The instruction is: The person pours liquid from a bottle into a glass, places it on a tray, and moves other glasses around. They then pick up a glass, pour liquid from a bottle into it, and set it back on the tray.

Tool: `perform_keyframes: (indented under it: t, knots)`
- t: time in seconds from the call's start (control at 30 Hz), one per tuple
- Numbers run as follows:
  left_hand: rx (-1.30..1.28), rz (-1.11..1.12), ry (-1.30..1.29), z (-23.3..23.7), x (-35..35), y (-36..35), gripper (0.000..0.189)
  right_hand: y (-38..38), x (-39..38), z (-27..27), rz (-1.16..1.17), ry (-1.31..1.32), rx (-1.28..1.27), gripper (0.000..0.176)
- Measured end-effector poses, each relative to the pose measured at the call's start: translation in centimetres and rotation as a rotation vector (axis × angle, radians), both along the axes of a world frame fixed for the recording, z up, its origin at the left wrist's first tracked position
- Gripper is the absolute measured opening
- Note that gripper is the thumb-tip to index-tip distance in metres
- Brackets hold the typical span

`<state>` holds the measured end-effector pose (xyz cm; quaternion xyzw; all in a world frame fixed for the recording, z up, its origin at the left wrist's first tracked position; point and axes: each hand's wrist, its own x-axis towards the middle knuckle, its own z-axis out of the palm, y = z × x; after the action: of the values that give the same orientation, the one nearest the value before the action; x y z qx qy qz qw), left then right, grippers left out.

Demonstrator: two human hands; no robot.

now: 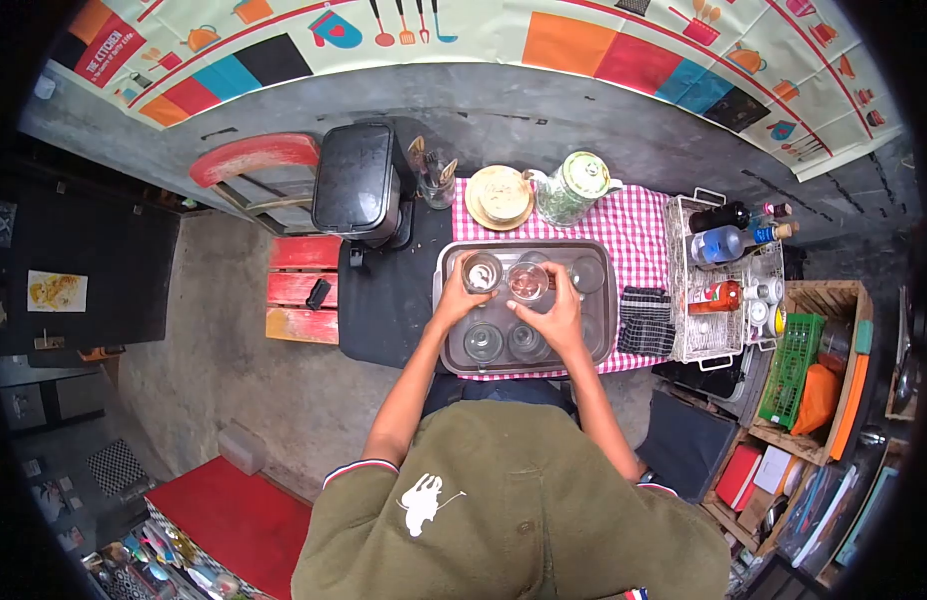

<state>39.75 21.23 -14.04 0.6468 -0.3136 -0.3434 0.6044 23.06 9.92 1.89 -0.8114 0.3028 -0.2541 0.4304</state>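
Each of my hands is wrapped round a drinking glass above the brown tray [524,366]. My left hand [457,302] holds the left glass [482,272], and my right hand [558,318] holds the right glass [528,283]. The two glasses are close together, side by side. On the tray's near side stand a clear glass [484,342] at the left and another glass [527,342] beside it. One more glass [587,274] is at the tray's back right. My right forearm and hand partly cover the tray's right part.
Behind the tray are a glass pitcher [574,190] and stacked plates with a bowl [502,195]. A black appliance [356,180] and a utensil jar [437,185] stand left. Right are a dark checked cloth [646,322] and a white wire rack [689,345] with bottles.
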Motion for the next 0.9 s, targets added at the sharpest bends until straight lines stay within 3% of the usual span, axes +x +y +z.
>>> perform_keyframes:
  t: [0.17, 0.37, 0.4, 0.6, 0.83, 0.9]
  knots:
    - [0.055, -0.016, -0.086, 0.3, 0.5, 0.2, 0.094, 1.0, 0.0, 0.2, -0.044, -0.006, 0.025, 0.068]
    - [-0.066, 0.075, -0.112, 0.5, 0.8, 1.4, 0.092, 2.4, 0.1, 1.6, -0.08, -0.027, -0.061, 0.067]
    - [-0.023, 0.058, -0.058, 3.0, 0.9, 1.8, 0.09, 2.6, 0.1, 1.8, -0.074, -0.045, -0.033, 0.066]
    - [-0.179, 0.098, -0.022, 6.1, 1.7, 2.8, 0.09, 4.2, 1.2, 4.4, -0.052, -0.064, -0.052, 0.067]
    - [-0.27, 0.115, -0.193, 10.9, 1.9, 3.9, 0.09, 5.3, 2.6, 7.1, 0.044, -0.135, -0.046, 0.066]
    - [-0.273, 0.088, -0.109, 12.0, 1.5, 4.4, 0.091, 5.5, 2.8, 7.8, 0.055, -0.148, -0.044, 0.067]
